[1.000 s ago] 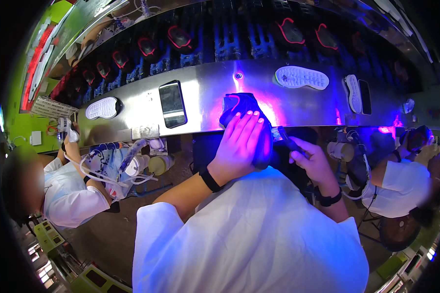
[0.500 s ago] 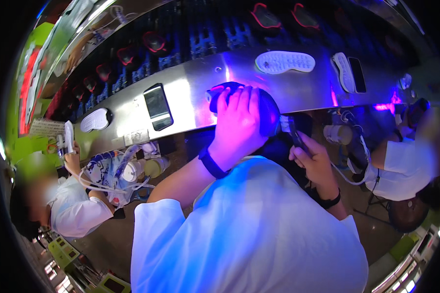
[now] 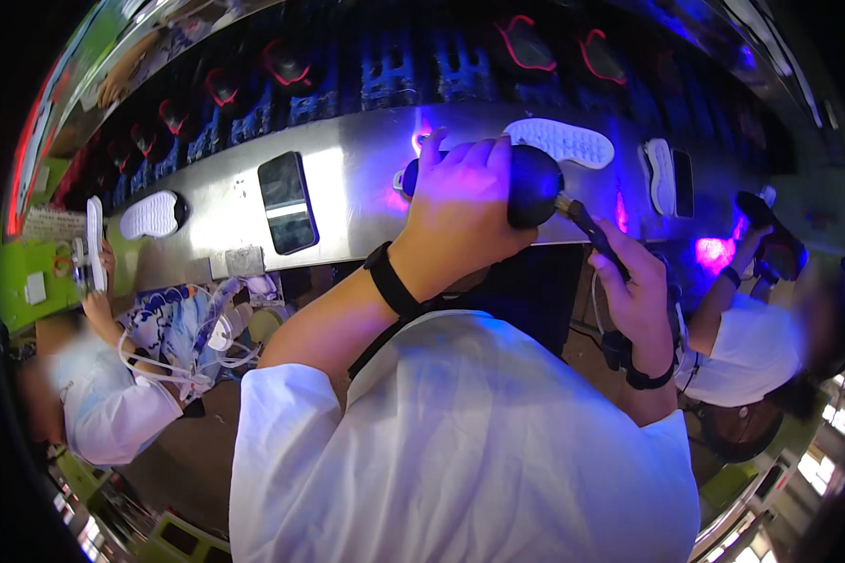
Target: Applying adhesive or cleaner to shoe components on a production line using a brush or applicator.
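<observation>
Head view: left hand [image 3: 460,211] wrapped around rounded black shoe upper [image 3: 526,183], raised over long grey metal bench [image 3: 347,202]. Right hand [image 3: 634,291] closed on thin dark-handled brush [image 3: 587,230], tip touching the shoe's right side. White ridged shoe sole [image 3: 561,141] just beyond; black flat phone [image 3: 286,202] well left.

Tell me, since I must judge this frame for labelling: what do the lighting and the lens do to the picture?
Head view: violet light tints the left hand and the black shoe it holds, and pools on the metal bench; a white glare stripe runs beside the dark phone; the fisheye bends the bench into an arc and blackens the corners; the right hand with its brush is dimmer.
</observation>
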A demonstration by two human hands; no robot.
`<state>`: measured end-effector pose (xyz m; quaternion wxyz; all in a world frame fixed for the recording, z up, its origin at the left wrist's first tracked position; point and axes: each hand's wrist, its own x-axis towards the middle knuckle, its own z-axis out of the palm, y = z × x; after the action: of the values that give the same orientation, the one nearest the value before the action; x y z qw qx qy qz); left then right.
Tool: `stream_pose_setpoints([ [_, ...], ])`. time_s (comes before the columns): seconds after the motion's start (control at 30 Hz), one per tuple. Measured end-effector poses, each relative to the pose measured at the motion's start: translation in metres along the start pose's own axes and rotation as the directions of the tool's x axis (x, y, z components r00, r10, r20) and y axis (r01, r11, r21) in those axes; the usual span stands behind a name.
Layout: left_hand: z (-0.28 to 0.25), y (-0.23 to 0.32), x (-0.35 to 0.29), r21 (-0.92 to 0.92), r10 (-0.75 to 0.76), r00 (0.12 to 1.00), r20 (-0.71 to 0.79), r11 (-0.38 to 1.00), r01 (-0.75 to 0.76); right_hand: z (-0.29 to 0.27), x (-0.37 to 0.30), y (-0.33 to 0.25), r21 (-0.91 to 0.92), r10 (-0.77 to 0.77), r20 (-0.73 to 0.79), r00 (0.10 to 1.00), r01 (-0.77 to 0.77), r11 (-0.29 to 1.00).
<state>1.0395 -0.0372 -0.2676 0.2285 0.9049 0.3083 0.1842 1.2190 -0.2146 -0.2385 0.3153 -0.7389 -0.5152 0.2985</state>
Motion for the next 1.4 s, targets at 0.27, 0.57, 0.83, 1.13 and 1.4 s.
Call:
stream_pose_setpoints([
  [0.27, -0.020, -0.051, 0.004, 0.156, -0.068, 0.950, 0.305, 0.988, 0.021, 0.046, 0.034, 0.032, 0.239, 0.053, -0.078, 0.995, -0.033, 0.970],
  [0.57, -0.038, -0.060, -0.023, -0.243, -0.005, 0.950, 0.313, 0.966, 0.085, 0.021, 0.055, 0.010, 0.506, 0.161, 0.111, 0.981, -0.195, 0.840],
  [0.83, -0.046, -0.010, -0.016, -0.732, 0.160, 0.876, 0.454, 0.627, 0.265, -0.021, 0.043, 0.005, 0.402, -0.002, 0.121, 0.993, -0.047, 0.915],
  [1.13, -0.036, 0.024, -0.016, -0.752, 0.133, 0.818, 0.560, 0.497, 0.434, -0.033, 0.012, 0.027, 0.542, -0.010, 0.150, 0.989, -0.074, 0.837],
  [1.4, -0.027, 0.029, -0.013, -0.703, 0.123, 0.725, 0.678, 0.399, 0.589, -0.024, -0.003, 0.039, 0.579, 0.009, 0.150, 0.989, -0.095, 0.810],
])
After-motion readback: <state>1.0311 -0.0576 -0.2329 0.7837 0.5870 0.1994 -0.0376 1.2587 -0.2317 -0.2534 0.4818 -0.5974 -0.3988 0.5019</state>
